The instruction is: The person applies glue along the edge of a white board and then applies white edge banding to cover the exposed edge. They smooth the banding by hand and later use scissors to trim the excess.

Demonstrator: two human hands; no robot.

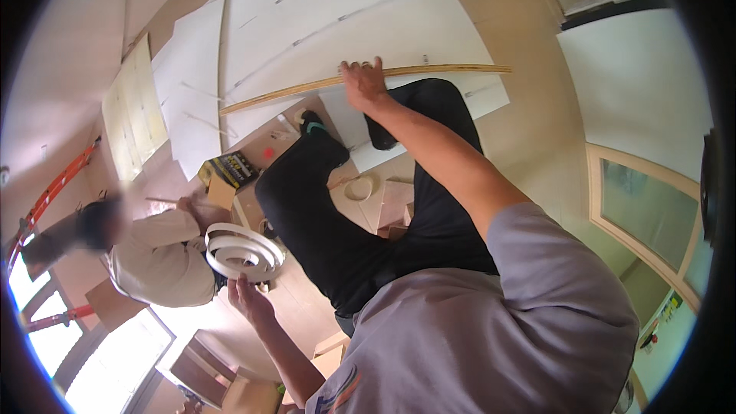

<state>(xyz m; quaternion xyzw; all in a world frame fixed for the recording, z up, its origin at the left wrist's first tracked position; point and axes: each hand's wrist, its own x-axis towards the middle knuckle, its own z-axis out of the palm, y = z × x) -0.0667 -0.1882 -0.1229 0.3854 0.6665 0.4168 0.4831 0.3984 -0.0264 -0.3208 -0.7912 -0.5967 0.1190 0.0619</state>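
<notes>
In my left hand [250, 300] is a loose coil of white flat strip [257, 264], gripped at its near side; it looks like edge banding. My right hand [363, 86] is closed over the long, pale brown, layered edge of a board [445, 70], with the fingertips on its far side. The edge runs crosswise in front of my bent knees. How far down the board reaches is hidden. Beyond it lies a large white sheet [345, 0] with dark marks in rows.
Another person [165, 257] in a light shirt crouches at the left. Close to them stand a yellow and black box [230, 171] and an orange ladder [57, 184]. A second coil [359, 188] lies on the floor between my legs. A glass-doored cabinet [642, 203] stands at the right.
</notes>
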